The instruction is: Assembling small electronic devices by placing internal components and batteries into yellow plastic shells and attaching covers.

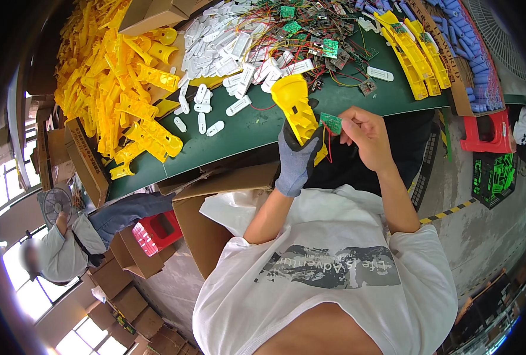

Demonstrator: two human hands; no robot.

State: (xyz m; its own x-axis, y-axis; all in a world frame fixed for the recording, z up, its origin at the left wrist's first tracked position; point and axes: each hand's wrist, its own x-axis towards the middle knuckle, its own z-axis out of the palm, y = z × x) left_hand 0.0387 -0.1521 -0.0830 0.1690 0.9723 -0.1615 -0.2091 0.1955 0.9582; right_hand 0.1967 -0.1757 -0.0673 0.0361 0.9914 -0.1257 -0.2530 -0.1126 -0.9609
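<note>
At the near edge of the green bench (245, 129), a yellow shell (293, 106) is held by the gloved left grip (299, 155), which is wrapped around its lower part. It is tilted with the wide end away and its ribbed side exposed, presumably so that the hollows can be seen and reached. Beside it, a green circuit board (331, 123) is held up by the bare right grip (364, 135), with thumb and fingers apparently pinched at its edge, likely to keep its face uncovered; a red wire (328, 152) is left dangling below. Across the bench, yellow shells (97, 77), white covers (215, 47) and wired boards (330, 48) are heaped by kind, probably for easy picking.
</note>
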